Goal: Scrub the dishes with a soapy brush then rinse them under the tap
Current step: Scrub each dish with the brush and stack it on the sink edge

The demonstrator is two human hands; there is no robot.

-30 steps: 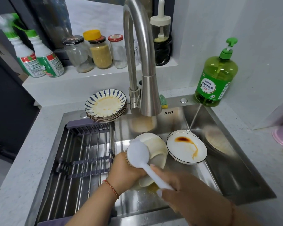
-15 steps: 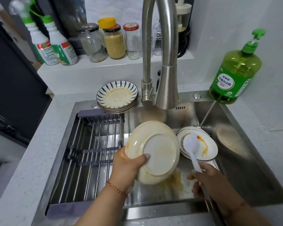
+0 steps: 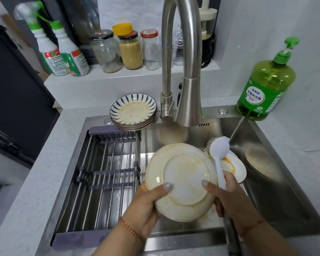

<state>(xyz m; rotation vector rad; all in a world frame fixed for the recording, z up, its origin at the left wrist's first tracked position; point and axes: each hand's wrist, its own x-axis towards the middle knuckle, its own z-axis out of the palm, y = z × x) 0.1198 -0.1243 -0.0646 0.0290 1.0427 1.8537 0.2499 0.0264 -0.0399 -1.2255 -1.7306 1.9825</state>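
Observation:
A cream plate with yellow smears is held over the steel sink, its underside facing me. My left hand grips its lower left rim, thumb on the base. My right hand holds the white dish brush by the handle, thumb touching the plate's right side. The brush head points up, bristles away from me. Behind it a white plate with an orange sauce streak lies in the sink. A stack of blue-striped dirty plates sits at the sink's back edge. No water runs from the tap.
A metal drying rack fills the sink's left half. A green dish-soap pump bottle stands on the counter at the right. Jars and spray bottles line the ledge behind the tap.
My right hand brought the brush back from the sauce-streaked plate toward the cream plate and now touches its right side. The cream plate, turned underside up, stays in my left hand.

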